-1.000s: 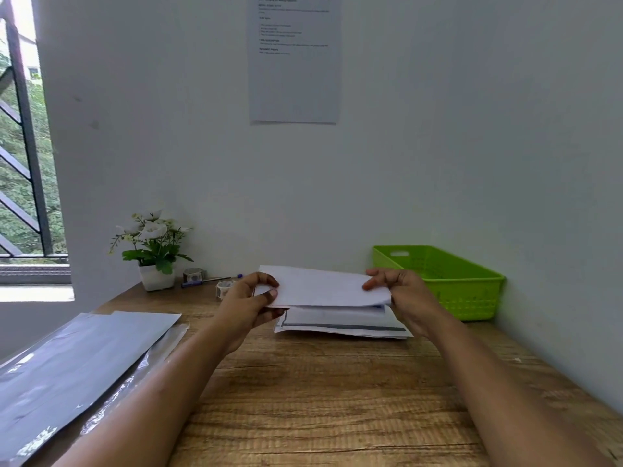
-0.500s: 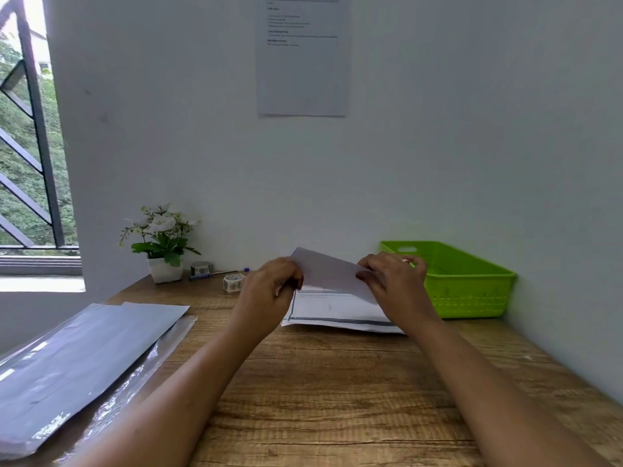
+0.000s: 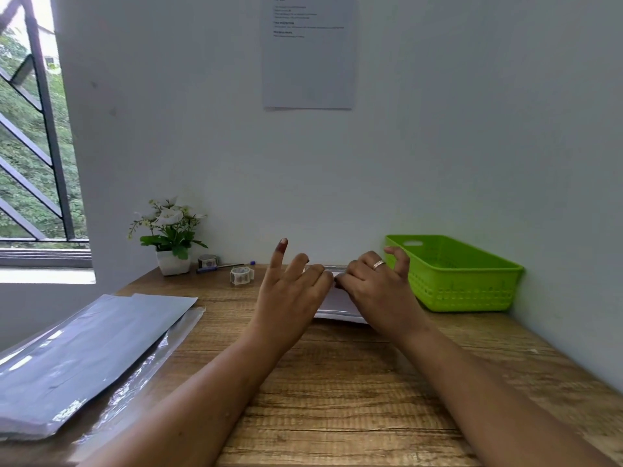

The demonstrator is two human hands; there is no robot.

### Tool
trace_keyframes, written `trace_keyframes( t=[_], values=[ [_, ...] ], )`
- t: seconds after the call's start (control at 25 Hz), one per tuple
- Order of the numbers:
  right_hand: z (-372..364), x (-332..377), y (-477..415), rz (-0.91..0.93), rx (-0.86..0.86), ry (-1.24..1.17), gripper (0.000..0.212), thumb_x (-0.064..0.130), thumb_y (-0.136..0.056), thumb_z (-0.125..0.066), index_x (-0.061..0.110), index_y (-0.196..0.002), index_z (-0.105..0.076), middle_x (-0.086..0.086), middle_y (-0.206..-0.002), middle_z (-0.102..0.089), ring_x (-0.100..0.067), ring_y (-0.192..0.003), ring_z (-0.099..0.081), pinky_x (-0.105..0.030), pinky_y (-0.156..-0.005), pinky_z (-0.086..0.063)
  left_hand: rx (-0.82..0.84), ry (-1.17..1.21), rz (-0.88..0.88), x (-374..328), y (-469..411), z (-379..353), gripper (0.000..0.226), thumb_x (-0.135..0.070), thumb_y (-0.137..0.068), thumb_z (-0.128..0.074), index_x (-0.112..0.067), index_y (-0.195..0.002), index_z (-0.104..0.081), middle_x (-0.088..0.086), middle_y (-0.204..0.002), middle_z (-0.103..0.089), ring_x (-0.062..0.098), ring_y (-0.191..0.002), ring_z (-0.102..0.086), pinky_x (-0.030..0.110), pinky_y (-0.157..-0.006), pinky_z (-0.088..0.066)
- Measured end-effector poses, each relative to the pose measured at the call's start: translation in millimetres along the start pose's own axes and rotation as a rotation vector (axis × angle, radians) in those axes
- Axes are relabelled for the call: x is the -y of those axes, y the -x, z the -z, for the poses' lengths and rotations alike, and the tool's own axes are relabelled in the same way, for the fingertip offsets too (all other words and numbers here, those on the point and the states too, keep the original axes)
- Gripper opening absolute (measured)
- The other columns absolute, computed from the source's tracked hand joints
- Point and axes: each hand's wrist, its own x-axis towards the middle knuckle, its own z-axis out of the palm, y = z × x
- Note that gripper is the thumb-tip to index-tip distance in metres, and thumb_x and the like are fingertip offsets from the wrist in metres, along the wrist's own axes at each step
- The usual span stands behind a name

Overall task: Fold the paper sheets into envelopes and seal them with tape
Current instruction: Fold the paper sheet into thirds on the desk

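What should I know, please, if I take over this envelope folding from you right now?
Left hand: fingers pressing the folded paper sheet down, index finger raised.
Right hand: bent fingers on the same fold; whether they pinch or press is hidden.
Tape roll lies untouched left of the sheet; green basket on the right.
Done: one fold laid over. Left: crease, remaining folds, taping.

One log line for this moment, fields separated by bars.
step: creasing fold | left hand: fingertips on folded paper sheet | right hand: fingertips on sheet | tape roll: untouched
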Motion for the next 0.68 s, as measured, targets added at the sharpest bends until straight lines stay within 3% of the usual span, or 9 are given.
trace_keyframes(
  t=[0.12, 0.28, 0.48, 0.6, 0.68],
  values=[
    [0.5, 3.1, 0.9, 0.010, -0.018, 0.024, 0.019, 0.012, -0.073, -0.072, 0.029, -0.075, -0.065, 0.012, -0.076, -0.064, -0.015, -0.084, -0.063, -0.041, -0.094, -0.024, 0.119, -0.050, 0.008, 8.2, 3.5, -1.5, 0.021, -0.003, -0.081, -0.054, -0.020, -0.070, -0.060, -0.005, -0.062, -0.060, 0.019, -0.071, -0.060, 0.054, -0.110, -0.023],
    [-0.2, -8.6, 1.6, -0.047, -0.043, 0.073, 0.019, 0.012, -0.072, -0.072, 0.029, -0.078, -0.067, 0.012, -0.077, -0.065, -0.016, -0.082, -0.063, -0.041, -0.092, -0.024, 0.271, -0.041, 0.030, 18.2, 7.1, -6.3, 0.009, -0.010, -0.074, -0.069, -0.019, -0.073, -0.066, -0.004, -0.063, -0.064, 0.020, -0.072, -0.062, 0.055, -0.112, -0.015],
    [-7.7, -21.9, 6.9, -0.132, -0.061, 0.118, 0.016, 0.019, -0.084, -0.059, 0.029, -0.076, -0.068, 0.012, -0.074, -0.065, -0.016, -0.080, -0.062, -0.041, -0.092, -0.024, 0.396, -0.074, 0.132, 30.4, 6.0, -6.8, 0.015, -0.004, -0.070, -0.065, -0.017, -0.076, -0.069, -0.003, -0.063, -0.066, 0.022, -0.076, -0.064, 0.059, -0.114, -0.008],
    [-8.2, -38.5, 11.9, -0.210, -0.079, 0.178, 0.015, 0.017, -0.082, -0.064, 0.029, -0.075, -0.069, 0.011, -0.073, -0.065, -0.017, -0.080, -0.063, -0.040, -0.091, -0.024, 0.548, -0.066, 0.247, 46.5, 15.5, -9.8, 0.015, -0.012, -0.085, -0.055, -0.021, -0.082, -0.067, -0.006, -0.073, -0.068, 0.019, -0.088, -0.063, 0.059, -0.113, 0.000],
    [-6.6, -46.3, 13.8, -0.231, -0.071, 0.197, 0.014, 0.016, -0.079, -0.071, 0.029, -0.075, -0.069, 0.011, -0.073, -0.066, -0.018, -0.080, -0.063, -0.040, -0.091, -0.024, 0.453, -0.019, 0.316, 54.4, 18.6, -12.8, 0.018, -0.019, -0.089, -0.053, -0.022, -0.095, -0.069, -0.006, -0.089, -0.071, 0.019, -0.092, -0.063, 0.059, -0.113, -0.011]
  ],
)
